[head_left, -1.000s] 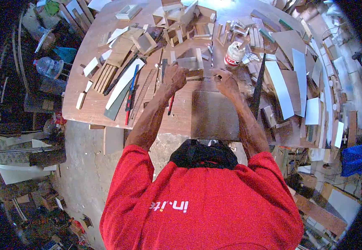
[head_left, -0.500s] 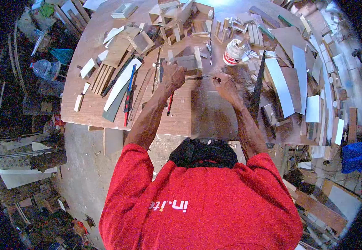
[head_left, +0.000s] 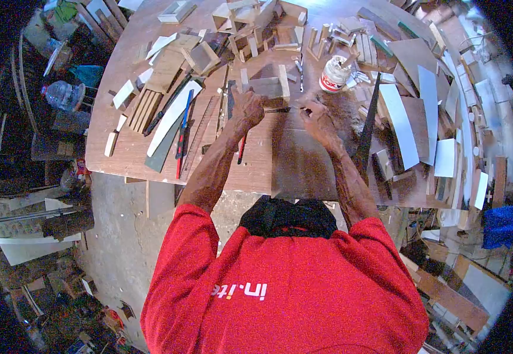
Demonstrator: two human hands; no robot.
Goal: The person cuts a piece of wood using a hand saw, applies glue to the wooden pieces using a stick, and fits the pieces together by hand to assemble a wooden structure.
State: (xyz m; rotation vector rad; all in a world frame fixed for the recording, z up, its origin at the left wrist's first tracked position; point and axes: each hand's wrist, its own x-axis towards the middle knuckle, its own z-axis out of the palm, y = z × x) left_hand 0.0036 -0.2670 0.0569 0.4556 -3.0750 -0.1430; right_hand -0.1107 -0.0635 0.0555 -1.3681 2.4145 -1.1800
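Observation:
A small open wooden frame (head_left: 268, 88) with upright end pieces sits on the table beyond my hands. My left hand (head_left: 248, 108) is closed at its near left corner, fingers curled against the wood. To the right, my right hand (head_left: 316, 117) is closed in a pinch just off the frame's near right side. Whatever its fingertips hold is too small to make out. A thin dark strip (head_left: 277, 110) shows between the two hands. Near my left forearm lies a red-and-black pen-like tool (head_left: 242, 148).
A white glue jar (head_left: 335, 75) with red lettering stands beyond my right hand. On the left lie a blue-and-red cutter-like tool (head_left: 184, 133) and white strips (head_left: 172, 121). A long dark saw-like blade (head_left: 368, 127) lies right of my right arm. Several small wooden frames (head_left: 202, 58) and offcuts crowd the back.
The view has shifted very slightly. My left hand stays at the frame's corner, and my right hand keeps its pinch in nearly the same place.

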